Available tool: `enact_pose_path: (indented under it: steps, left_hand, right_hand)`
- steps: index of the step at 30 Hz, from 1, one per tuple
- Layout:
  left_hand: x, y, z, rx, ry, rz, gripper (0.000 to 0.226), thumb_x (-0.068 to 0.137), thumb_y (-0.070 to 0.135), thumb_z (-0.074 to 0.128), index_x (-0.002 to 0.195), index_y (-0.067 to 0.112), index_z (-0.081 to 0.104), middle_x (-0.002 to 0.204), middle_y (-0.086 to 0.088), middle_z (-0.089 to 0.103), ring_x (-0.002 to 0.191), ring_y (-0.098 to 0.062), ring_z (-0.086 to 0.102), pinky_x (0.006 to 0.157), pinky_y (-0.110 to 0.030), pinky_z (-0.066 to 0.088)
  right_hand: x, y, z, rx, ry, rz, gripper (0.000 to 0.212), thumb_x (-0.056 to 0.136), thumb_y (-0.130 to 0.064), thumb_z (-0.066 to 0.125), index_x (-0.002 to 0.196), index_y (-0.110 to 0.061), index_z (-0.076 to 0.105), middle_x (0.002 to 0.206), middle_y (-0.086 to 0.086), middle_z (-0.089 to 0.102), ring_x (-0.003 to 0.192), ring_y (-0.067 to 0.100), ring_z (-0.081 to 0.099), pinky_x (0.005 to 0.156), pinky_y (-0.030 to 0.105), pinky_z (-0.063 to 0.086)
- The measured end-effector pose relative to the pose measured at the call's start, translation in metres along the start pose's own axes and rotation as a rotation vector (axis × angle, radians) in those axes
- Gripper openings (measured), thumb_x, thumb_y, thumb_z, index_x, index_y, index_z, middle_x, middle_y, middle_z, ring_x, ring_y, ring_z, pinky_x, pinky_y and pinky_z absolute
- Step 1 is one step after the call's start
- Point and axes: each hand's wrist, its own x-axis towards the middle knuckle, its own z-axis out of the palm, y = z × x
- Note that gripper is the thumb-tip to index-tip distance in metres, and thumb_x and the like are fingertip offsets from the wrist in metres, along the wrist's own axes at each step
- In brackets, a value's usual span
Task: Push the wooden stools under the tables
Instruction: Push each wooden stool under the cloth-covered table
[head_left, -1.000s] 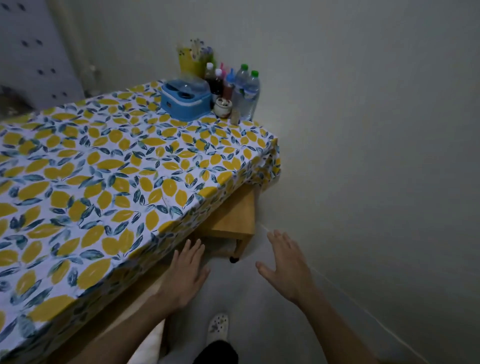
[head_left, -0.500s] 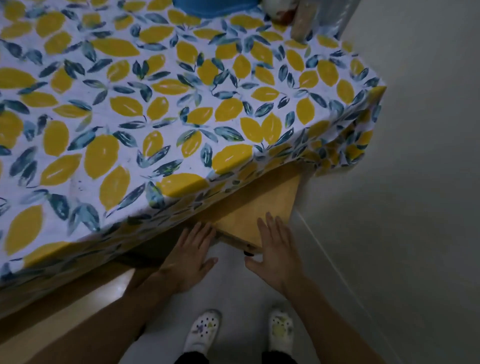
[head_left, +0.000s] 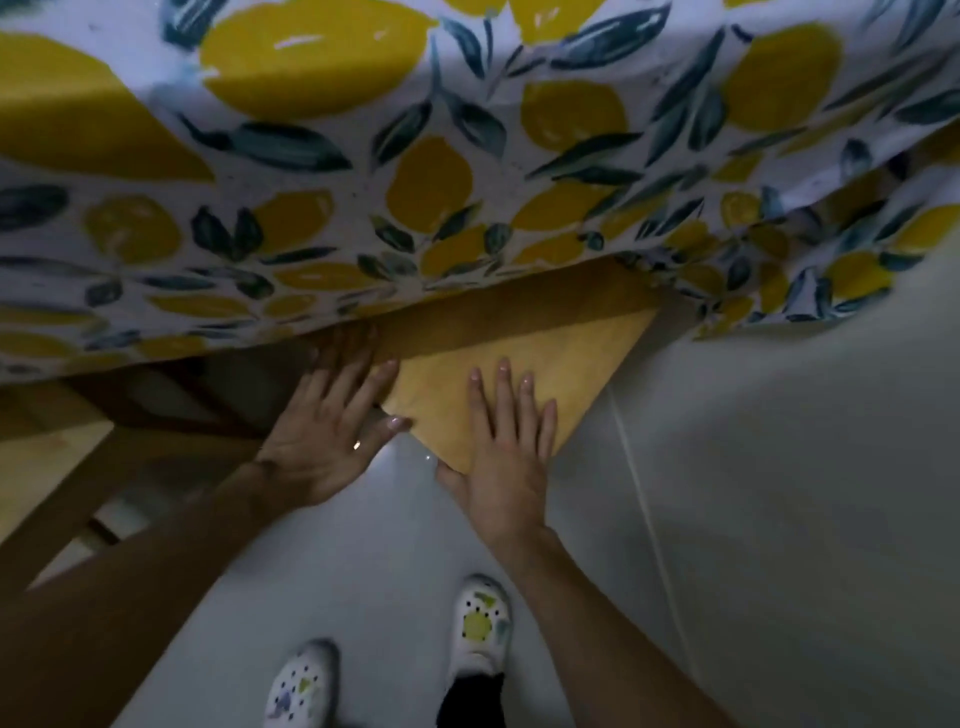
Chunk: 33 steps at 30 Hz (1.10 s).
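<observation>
A light wooden stool pokes out from beneath the table, whose lemon-print cloth hangs over the stool's far part. One corner of the seat points toward me. My right hand lies flat, palm down, on that corner with its fingers spread. My left hand rests with spread fingers against the stool's left edge, its fingertips reaching under the cloth. Neither hand grips anything.
A second wooden stool or bench stands at the lower left under the table. A pale wall rises close on the right. My two white patterned shoes stand on the grey floor.
I have leaned in closer and lower. Both hands went forward from the air onto the stool, the right one now flat on its seat corner and the left at its edge.
</observation>
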Motion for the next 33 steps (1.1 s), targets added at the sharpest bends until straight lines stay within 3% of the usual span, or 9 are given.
enact_pose_path:
  steps: [3, 8, 14, 15, 17, 19, 20, 26, 33]
  left_hand:
    - [-0.013, 0.013, -0.002, -0.035, 0.032, -0.03, 0.071, 0.091, 0.062, 0.007, 0.149, 0.021, 0.019, 0.157, -0.009, 0.017, 0.144, -0.033, 0.009, 0.117, -0.051, 0.004]
    - [-0.063, 0.054, 0.015, -0.147, 0.062, -0.107, 0.065, 0.093, 0.059, 0.016, 0.149, 0.027, 0.012, 0.159, -0.004, 0.006, 0.146, -0.027, -0.002, 0.117, -0.042, -0.006]
    - [-0.107, 0.088, 0.025, -0.123, -0.045, -0.135, 0.062, 0.092, 0.061, 0.02, 0.137, 0.026, 0.044, 0.138, -0.013, 0.05, 0.128, -0.031, 0.039, 0.117, -0.036, -0.005]
    - [-0.109, 0.083, 0.025, -0.146, -0.019, -0.177, 0.065, 0.09, 0.064, 0.021, 0.137, 0.025, 0.044, 0.139, -0.012, 0.049, 0.131, -0.031, 0.036, 0.117, -0.037, -0.004]
    - [-0.108, 0.072, 0.029, -0.193, 0.054, -0.274, 0.079, 0.084, 0.07, 0.025, 0.147, 0.022, 0.025, 0.155, -0.011, 0.023, 0.144, -0.029, 0.012, 0.117, -0.042, -0.009]
    - [-0.104, 0.065, 0.035, -0.184, 0.081, -0.273, 0.091, 0.081, 0.073, 0.025, 0.15, 0.019, 0.003, 0.16, -0.008, -0.006, 0.146, -0.027, -0.008, 0.117, -0.048, -0.007]
    - [-0.101, 0.064, 0.037, -0.178, 0.075, -0.245, 0.092, 0.081, 0.073, 0.023, 0.15, 0.017, -0.001, 0.159, -0.009, -0.011, 0.145, -0.027, -0.012, 0.116, -0.051, -0.001]
    - [-0.075, 0.073, 0.036, -0.187, 0.062, -0.214, 0.091, 0.085, 0.071, 0.018, 0.149, 0.009, 0.001, 0.158, -0.015, -0.01, 0.145, -0.029, -0.012, 0.116, -0.052, 0.008]
    - [-0.006, 0.098, 0.024, -0.194, 0.097, -0.254, 0.089, 0.087, 0.071, 0.015, 0.149, 0.009, 0.0, 0.157, -0.018, -0.011, 0.144, -0.03, -0.015, 0.115, -0.052, 0.005]
  right_hand:
    - [-0.005, 0.011, -0.003, -0.006, -0.018, -0.052, 0.114, 0.062, -0.055, 0.075, 0.152, -0.02, 0.014, 0.16, 0.012, 0.009, 0.146, 0.035, 0.006, 0.116, 0.058, 0.008]
    - [-0.024, 0.05, -0.011, -0.066, -0.13, -0.223, 0.122, 0.051, -0.056, 0.08, 0.151, -0.022, 0.017, 0.16, 0.011, 0.012, 0.146, 0.034, 0.011, 0.114, 0.056, 0.011]
    - [-0.041, 0.094, -0.027, -0.13, -0.211, -0.448, 0.113, 0.059, -0.058, 0.071, 0.151, -0.024, 0.015, 0.162, 0.004, 0.002, 0.147, 0.028, -0.004, 0.113, 0.056, 0.007]
    - [-0.046, 0.091, -0.028, -0.12, -0.197, -0.423, 0.111, 0.062, -0.064, 0.065, 0.151, -0.022, 0.014, 0.162, 0.005, -0.001, 0.147, 0.03, -0.007, 0.113, 0.059, 0.006]
    - [-0.055, 0.08, -0.025, -0.07, -0.177, -0.318, 0.113, 0.066, -0.079, 0.051, 0.153, -0.022, 0.006, 0.161, 0.009, -0.009, 0.146, 0.033, -0.014, 0.114, 0.06, -0.002]
    - [-0.058, 0.075, -0.017, -0.05, -0.148, -0.251, 0.108, 0.07, -0.087, 0.038, 0.152, -0.026, 0.001, 0.161, 0.01, -0.009, 0.146, 0.033, -0.013, 0.114, 0.059, -0.003]
    - [-0.057, 0.075, -0.014, -0.061, -0.131, -0.245, 0.106, 0.071, -0.088, 0.034, 0.152, -0.027, 0.003, 0.161, 0.01, -0.005, 0.146, 0.033, -0.01, 0.115, 0.059, 0.0]
    - [-0.025, 0.103, -0.018, -0.105, -0.099, -0.317, 0.102, 0.071, -0.088, 0.034, 0.152, -0.031, 0.008, 0.161, 0.008, -0.001, 0.147, 0.031, -0.007, 0.115, 0.058, 0.008]
    - [0.048, 0.151, -0.043, -0.113, -0.13, -0.344, 0.104, 0.067, -0.091, 0.033, 0.151, -0.038, 0.003, 0.161, 0.002, -0.005, 0.146, 0.024, -0.014, 0.117, 0.053, -0.001]
